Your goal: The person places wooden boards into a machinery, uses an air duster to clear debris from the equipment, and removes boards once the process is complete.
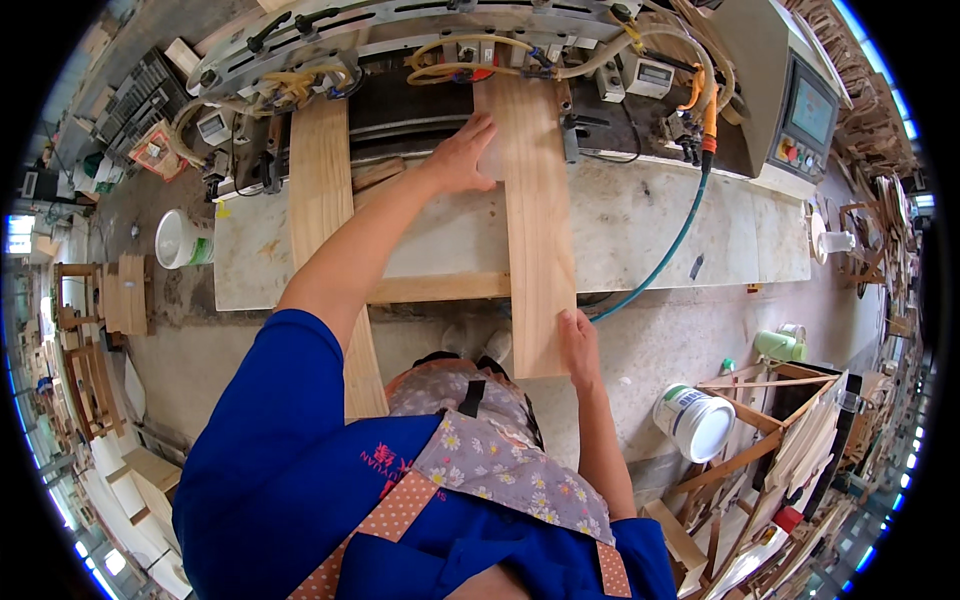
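Note:
A long pale wooden board (540, 220) runs from under the machine toward me, past the front edge of the white worktable (650, 220). My right hand (578, 345) grips its near right edge, thumb on top; the fingers are partly hidden below. Farther in, my left hand (465, 155) reaches to the board's left side. Its fingers and thumb are spread and touch the edge, where a paler strip of wood (490, 120) shows. A second board (320, 190) lies to the left, partly covered by my left arm. Between the two boards, a wooden crosspiece (440, 288) lies along the table's front edge.
The machine's rail (400, 40) with hoses and clamps spans the back. A control panel (808, 110) stands at the back right. From an orange connector, a teal hose (665, 255) curves down beside the board. White buckets (183, 238) and wooden scraps (770, 480) stand around on the floor.

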Tool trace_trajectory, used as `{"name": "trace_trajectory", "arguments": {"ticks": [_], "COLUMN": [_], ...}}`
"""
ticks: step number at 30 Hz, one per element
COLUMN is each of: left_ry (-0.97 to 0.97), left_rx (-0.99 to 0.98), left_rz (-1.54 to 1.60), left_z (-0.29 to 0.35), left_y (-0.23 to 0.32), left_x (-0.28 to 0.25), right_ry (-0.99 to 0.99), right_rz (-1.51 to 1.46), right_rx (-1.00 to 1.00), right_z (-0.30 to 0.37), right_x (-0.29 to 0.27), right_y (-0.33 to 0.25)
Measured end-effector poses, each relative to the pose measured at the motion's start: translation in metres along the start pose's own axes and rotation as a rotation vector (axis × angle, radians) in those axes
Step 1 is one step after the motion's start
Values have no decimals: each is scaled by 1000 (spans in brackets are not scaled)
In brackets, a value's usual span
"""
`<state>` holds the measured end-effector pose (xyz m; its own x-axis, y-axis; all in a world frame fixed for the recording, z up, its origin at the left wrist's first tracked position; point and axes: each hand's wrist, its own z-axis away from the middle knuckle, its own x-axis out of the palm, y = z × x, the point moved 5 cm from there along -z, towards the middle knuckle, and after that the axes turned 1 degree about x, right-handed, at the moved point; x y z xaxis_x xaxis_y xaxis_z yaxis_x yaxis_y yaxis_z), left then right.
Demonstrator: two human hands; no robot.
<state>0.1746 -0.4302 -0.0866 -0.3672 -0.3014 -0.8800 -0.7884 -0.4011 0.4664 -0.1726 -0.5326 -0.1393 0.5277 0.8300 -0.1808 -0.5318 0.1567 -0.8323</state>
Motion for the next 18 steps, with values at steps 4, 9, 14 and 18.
{"name": "trace_trajectory", "arguments": {"ticks": [4, 9, 14, 18], "left_ry": [-10, 466, 344, 107], "left_rx": [-38, -234, -726, -884], "left_rz": [-49, 322, 1259, 1503], "left_z": [0, 39, 84, 67], "left_y": [0, 19, 42, 77], "left_x": [0, -8, 70, 94], "right_ry": [-1, 40, 61, 79], "right_rz": [44, -2, 81, 69], "right_rx": [15, 47, 64, 55], "right_z": [-3, -2, -3, -3], "right_x": [-3, -1, -3, -4], "right_y": [-2, -4, 0, 1]}}
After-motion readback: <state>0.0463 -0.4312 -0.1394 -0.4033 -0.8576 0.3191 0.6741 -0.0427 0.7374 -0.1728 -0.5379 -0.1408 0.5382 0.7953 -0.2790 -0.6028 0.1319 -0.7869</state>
